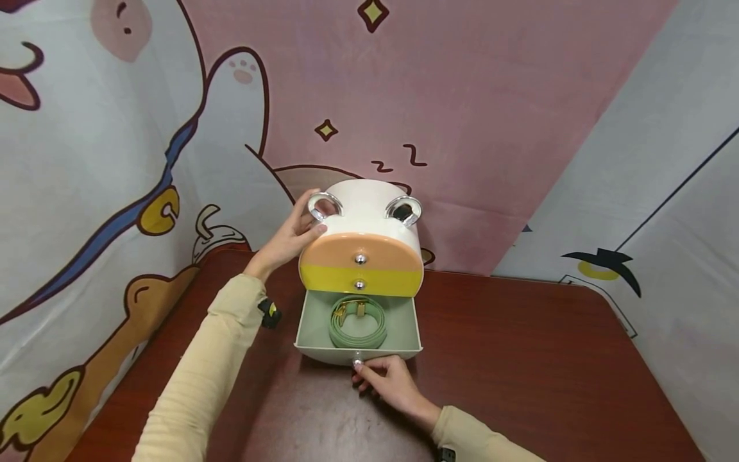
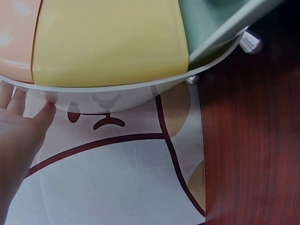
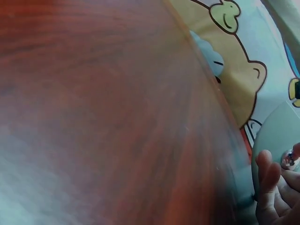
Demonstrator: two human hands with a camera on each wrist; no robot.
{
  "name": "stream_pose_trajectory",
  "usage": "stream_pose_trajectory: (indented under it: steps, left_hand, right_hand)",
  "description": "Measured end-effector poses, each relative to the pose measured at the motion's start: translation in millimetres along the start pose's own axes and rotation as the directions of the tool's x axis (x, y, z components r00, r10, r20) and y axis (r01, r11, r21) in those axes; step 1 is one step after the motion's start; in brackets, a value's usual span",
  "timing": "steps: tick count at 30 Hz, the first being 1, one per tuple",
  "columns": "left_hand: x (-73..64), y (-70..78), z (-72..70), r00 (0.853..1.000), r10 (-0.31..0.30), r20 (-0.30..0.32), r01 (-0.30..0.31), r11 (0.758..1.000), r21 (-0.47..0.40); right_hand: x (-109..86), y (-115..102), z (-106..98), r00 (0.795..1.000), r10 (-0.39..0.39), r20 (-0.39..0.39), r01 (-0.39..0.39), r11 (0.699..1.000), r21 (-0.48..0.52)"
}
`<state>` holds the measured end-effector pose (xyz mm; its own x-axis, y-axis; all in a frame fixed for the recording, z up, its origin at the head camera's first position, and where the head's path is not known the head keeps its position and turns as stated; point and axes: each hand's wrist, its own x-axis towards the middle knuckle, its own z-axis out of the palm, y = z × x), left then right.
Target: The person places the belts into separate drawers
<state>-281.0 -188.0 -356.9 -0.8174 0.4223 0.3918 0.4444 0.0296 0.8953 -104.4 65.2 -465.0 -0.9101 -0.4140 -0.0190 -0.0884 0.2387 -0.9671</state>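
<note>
A small white storage box [image 1: 365, 204] with a rounded top has an orange drawer [image 1: 329, 249], a yellow drawer [image 1: 329, 277] and, lowest, a pale green drawer [image 1: 308, 324] pulled out. Inside the green drawer lies a coiled green belt [image 1: 358, 341] with gold-coloured metal parts. My left hand [image 1: 288, 237] rests against the box's left side, by a silver ring [image 1: 316, 200]; the left wrist view shows fingers [image 2: 46, 115] touching the white wall. With thumb and fingers, my right hand [image 1: 394, 386] pinches the silver drawer knob [image 1: 357, 361]. In the right wrist view the knob [image 3: 288, 159] is partly covered by fingers.
The box stands on a dark red-brown wooden table [image 1: 519, 359], near its back edge. A cartoon-printed cloth [image 1: 491, 128] hangs behind and at both sides. A second silver ring [image 1: 404, 208] is on the box's right. One short silver foot [image 2: 251, 43] shows under the box.
</note>
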Motion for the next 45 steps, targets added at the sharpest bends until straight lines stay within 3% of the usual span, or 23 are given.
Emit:
stream_pose_trajectory:
  steps: [5, 11, 27, 38, 45]
  left_hand:
    - [-0.1, 0.2, 0.4, 1.000, -0.016, -0.008, 0.016, 1.000, 0.007]
    - [-0.1, -0.9, -0.3, 1.000, -0.028, -0.007, 0.028, 1.000, 0.006]
    - [0.3, -2.0, -0.5, 1.000, 0.005, 0.006, -0.005, 1.000, -0.017]
    - [-1.3, -3.8, -1.1, 1.000, -0.006, 0.007, 0.007, 0.999, -0.044]
    - [-0.6, -2.1, -1.4, 1.000, -0.013, 0.006, 0.013, 0.999, -0.038]
  right_hand:
    - [7.4, -0.9, -4.5, 0.999, 0.003, -0.033, -0.003, 1.000, -0.012]
    - [13.7, 1.8, -8.6, 1.000, -0.014, -0.017, 0.014, 1.000, -0.026]
    - [28.4, 7.0, -11.2, 0.999, -0.031, -0.038, 0.030, 0.999, -0.015]
    - [56.5, 44.9, -10.1, 0.996, -0.015, -0.093, 0.017, 1.000, 0.026]
    - [57.5, 27.0, -12.6, 0.995, -0.063, -0.081, 0.064, 0.998, 0.016]
